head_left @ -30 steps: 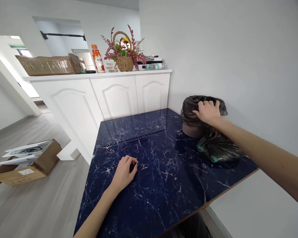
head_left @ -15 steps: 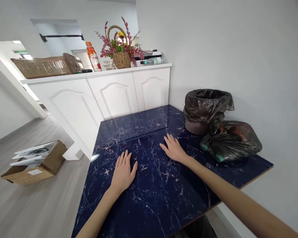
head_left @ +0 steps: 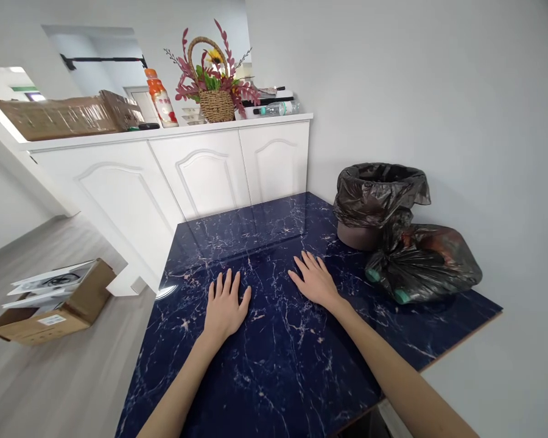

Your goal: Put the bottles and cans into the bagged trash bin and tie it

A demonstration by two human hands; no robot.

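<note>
My left hand (head_left: 225, 307) lies palm down on the dark blue marbled tabletop (head_left: 265, 371), its fingers spread and holding nothing. To its right, my right hand (head_left: 316, 280) also rests flat with fingers apart, nothing in it. Nearest to my right hand is a bin lined with a black plastic bag (head_left: 369, 204), standing near the wall. In front of that bin lies a knotted black plastic bag (head_left: 432, 261) with bottles showing through it, two with green caps.
Behind the table stands a white cabinet (head_left: 210, 176). On it are a long cardboard box (head_left: 68, 115), an orange-capped bottle (head_left: 162, 100), a flower basket (head_left: 216, 104) and a lying clear bottle (head_left: 281, 108). An open cardboard box (head_left: 73, 304) sits on the floor at left.
My left hand's fingers have spread wider. My right hand appears slightly lower, its forearm angled more toward me. The whole view has shifted a little, moving the cabinet and floor box leftward.
</note>
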